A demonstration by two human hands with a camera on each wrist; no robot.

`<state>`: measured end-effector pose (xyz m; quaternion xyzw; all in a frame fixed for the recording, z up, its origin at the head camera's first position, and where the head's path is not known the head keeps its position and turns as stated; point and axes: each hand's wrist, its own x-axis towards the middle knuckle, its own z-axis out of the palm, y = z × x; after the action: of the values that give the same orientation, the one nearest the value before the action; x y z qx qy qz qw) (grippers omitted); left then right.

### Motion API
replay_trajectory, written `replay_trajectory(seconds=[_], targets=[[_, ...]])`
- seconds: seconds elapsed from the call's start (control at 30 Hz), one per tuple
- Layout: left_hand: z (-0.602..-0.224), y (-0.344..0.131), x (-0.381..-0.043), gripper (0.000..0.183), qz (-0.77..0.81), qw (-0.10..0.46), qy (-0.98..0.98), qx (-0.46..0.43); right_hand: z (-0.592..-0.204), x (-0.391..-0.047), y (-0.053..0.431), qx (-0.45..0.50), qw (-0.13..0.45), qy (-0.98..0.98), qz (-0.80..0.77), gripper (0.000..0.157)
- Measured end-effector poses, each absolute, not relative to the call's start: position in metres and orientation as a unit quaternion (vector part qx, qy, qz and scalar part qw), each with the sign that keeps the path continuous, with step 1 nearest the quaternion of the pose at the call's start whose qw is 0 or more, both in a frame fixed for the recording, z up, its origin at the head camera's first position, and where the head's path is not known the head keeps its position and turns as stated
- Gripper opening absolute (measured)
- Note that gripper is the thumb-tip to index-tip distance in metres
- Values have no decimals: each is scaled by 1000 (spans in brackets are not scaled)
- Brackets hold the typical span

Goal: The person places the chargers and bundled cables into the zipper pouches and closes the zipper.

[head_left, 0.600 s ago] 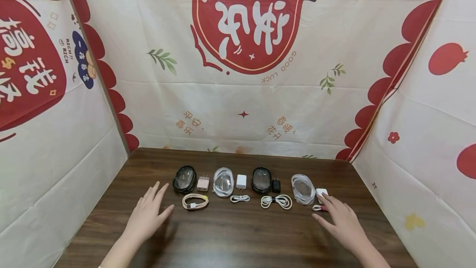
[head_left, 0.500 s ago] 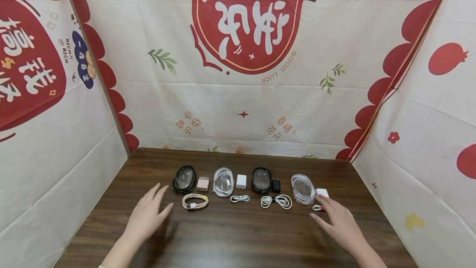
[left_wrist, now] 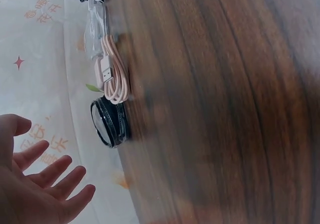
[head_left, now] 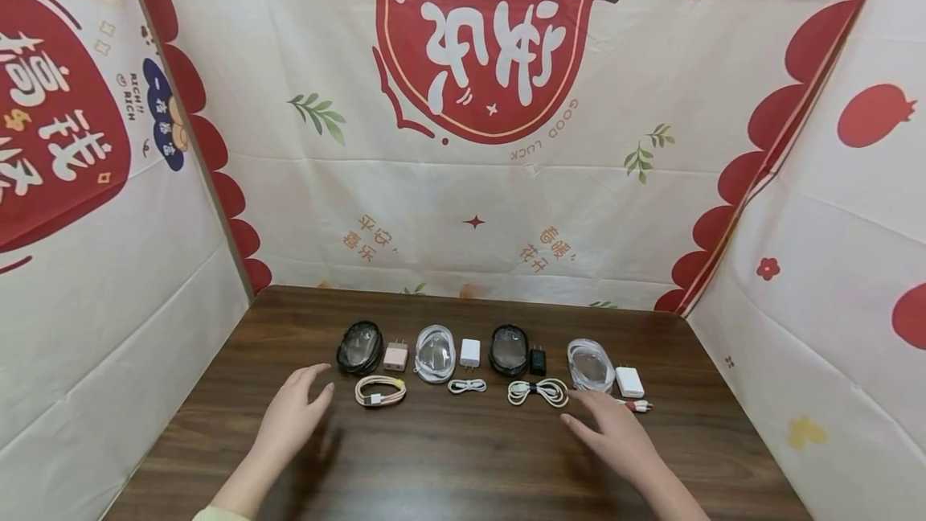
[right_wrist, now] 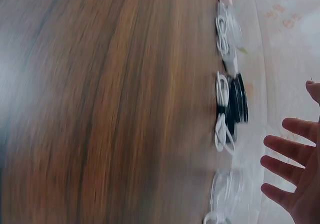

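Observation:
In the head view my left hand [head_left: 292, 410] is held over the table's left part, fingers loosely bent, holding nothing. Nearest to it are a black-edged clear oval case [head_left: 359, 349] and a coiled pale pink USB cable [head_left: 379, 399]. My right hand [head_left: 613, 431] holds nothing, its fingers spread in the right wrist view. It overlaps part of a red-and-white cable [head_left: 638, 406], beside a white-edged clear case [head_left: 590, 366] and a white cable with a black tie [head_left: 538, 392]. A white charger plug [head_left: 629, 382] lies just beyond.
Along the brown table [head_left: 448, 465] also lie a pink plug [head_left: 395, 356], a white-edged case [head_left: 435, 354], a white plug [head_left: 470, 353], a small white cable [head_left: 466, 386], a black-edged case [head_left: 509, 350] and a black plug [head_left: 538, 361]. A printed cloth [head_left: 434, 199] hangs behind.
My right hand has moved left, off the white plug, uncovering it and the red end of the cable. My left hand has drawn slightly back, its fingers more bent.

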<state>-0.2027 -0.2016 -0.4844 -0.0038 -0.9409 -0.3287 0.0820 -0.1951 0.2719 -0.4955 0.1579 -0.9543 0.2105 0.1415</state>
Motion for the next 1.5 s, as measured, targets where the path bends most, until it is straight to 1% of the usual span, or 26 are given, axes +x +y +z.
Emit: replay_trajectory(seconds=[0.1, 0.23, 0.37, 0.53, 0.73, 0.93, 1.07, 1.23, 1.47, 1.5], targets=[[-487, -200, -206, 45, -373, 69, -925, 8, -498, -196, 260, 161, 129, -953, 223, 37], [-493, -196, -208, 40, -407, 62, -911, 18, -502, -197, 245, 165, 106, -953, 231, 38], [-502, -190, -210, 36, -414, 80, -906, 22, -505, -198, 229, 174, 86, -951, 240, 40], [-514, -185, -212, 34, -415, 101, -904, 26, -510, -197, 212, 188, 75, -947, 250, 41], [-525, -181, -220, 35, -415, 106, -903, 40, -513, -199, 190, 212, 54, -943, 250, 42], [-532, -179, -232, 38, -413, 121, -901, 50, -516, -209, 168, 228, 34, -939, 255, 51], [-534, -179, -241, 40, -412, 126, -900, 61, -517, -215, 150, 237, 21, -934, 266, 47], [-532, -178, -255, 42, -415, 130, -898, 65, -513, -227, 125, 246, 20, -930, 272, 40], [-534, -182, -265, 45, -413, 142, -896, 76, -512, -237, 97, 260, 6, -925, 277, 49], [-534, -183, -265, 46, -413, 142, -896, 77, -512, -238, 93, 261, 3, -923, 281, 48]])
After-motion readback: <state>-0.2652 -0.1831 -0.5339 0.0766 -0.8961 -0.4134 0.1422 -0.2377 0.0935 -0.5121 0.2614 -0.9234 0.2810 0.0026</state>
